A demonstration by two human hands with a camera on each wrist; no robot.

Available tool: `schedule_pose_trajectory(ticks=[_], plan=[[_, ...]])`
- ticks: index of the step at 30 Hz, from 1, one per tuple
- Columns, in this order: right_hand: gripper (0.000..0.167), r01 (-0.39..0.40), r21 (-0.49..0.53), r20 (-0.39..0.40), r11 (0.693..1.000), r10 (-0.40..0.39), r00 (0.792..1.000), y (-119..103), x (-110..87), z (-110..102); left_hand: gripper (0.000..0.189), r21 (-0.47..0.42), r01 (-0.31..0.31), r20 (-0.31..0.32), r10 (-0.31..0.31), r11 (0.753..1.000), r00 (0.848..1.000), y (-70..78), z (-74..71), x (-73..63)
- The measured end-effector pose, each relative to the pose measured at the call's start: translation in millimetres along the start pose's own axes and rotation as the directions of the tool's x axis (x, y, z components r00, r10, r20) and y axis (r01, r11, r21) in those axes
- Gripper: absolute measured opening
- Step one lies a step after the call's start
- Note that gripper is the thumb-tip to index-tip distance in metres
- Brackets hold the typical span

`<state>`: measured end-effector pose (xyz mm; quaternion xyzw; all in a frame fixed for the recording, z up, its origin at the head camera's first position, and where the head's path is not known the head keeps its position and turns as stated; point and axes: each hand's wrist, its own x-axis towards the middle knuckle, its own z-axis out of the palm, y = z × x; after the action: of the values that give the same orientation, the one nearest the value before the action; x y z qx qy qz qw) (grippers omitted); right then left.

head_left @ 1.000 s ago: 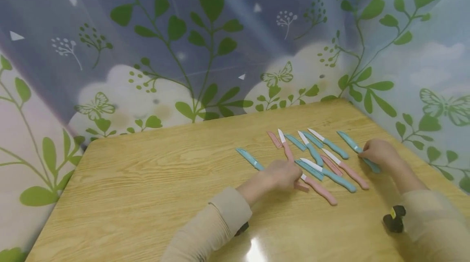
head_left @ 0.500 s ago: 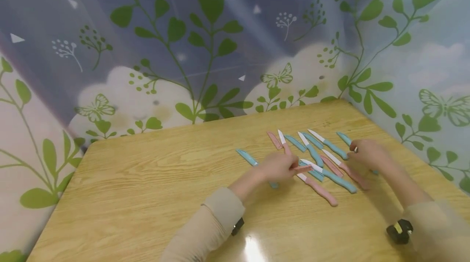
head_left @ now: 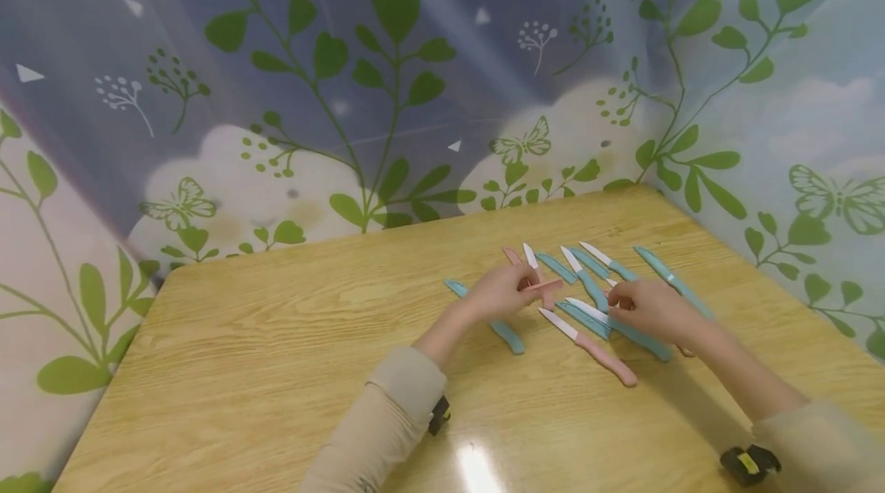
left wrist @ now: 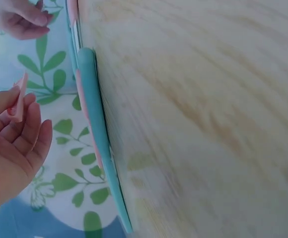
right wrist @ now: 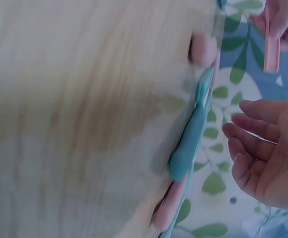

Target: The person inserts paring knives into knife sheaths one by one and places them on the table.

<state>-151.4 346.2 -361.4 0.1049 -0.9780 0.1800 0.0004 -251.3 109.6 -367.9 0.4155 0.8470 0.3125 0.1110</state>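
Observation:
Pinched between the thumb and fingers of my left hand (head_left: 499,292) is a pink knife sheath (left wrist: 19,101), held above the table. It crosses over a pink-handled knife (head_left: 547,301) in the head view. My right hand (head_left: 653,309) hovers with loosely bent fingers over a blue-handled knife (head_left: 643,340), partly covering it; the right wrist view shows nothing in its grasp. A bare pink knife (head_left: 604,360) lies nearest the front. Sheathed blue knives lie at the left (head_left: 508,338) and right (head_left: 684,292) of the group. Another pink knife is mostly hidden beneath my right hand.
More blue knives (head_left: 590,289) and loose blue sheaths (head_left: 556,268) lie close together with white blades exposed. A pink sheath (head_left: 512,255) is at the back. The wooden table (head_left: 276,355) meets a leaf-patterned cloth (head_left: 290,193) behind and at right.
My left hand has lifted the pink sheath and moved it back and slightly left. My right hand has let go of the sheathed blue knife at the right and come leftward.

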Motion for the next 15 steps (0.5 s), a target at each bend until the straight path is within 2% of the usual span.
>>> schedule_pose_trajectory(ticks=[2,5,8,12,15], plan=[[0.016,0.026,0.003,0.027,1.000,-0.026,0.999,-6,-0.8,3,0.025,-0.049,0.012,-0.030,-0.014,0.999,0.999,-2.8,-2.2,-0.5],[0.017,0.025,0.026,0.117,0.999,-0.028,0.993,-16,-2.9,8,0.032,-0.151,0.041,-0.076,-0.053,0.988,0.996,-5.3,-6.0,-1.8],[0.020,0.007,0.035,0.189,0.999,-0.013,0.982,-23,-5.4,13,0.029,-0.237,0.055,-0.130,-0.087,0.970,0.988,-6.1,-10.1,-3.0],[0.017,0.024,0.007,0.200,1.000,-0.025,0.979,-28,-7.3,19,0.018,-0.333,0.089,-0.184,-0.157,0.939,0.970,-8.2,-14.3,-3.9],[0.018,0.033,0.020,0.193,0.999,-0.036,0.981,-30,-7.4,23,0.017,-0.412,0.112,-0.217,-0.217,0.904,0.952,-11.3,-16.3,-4.3]])
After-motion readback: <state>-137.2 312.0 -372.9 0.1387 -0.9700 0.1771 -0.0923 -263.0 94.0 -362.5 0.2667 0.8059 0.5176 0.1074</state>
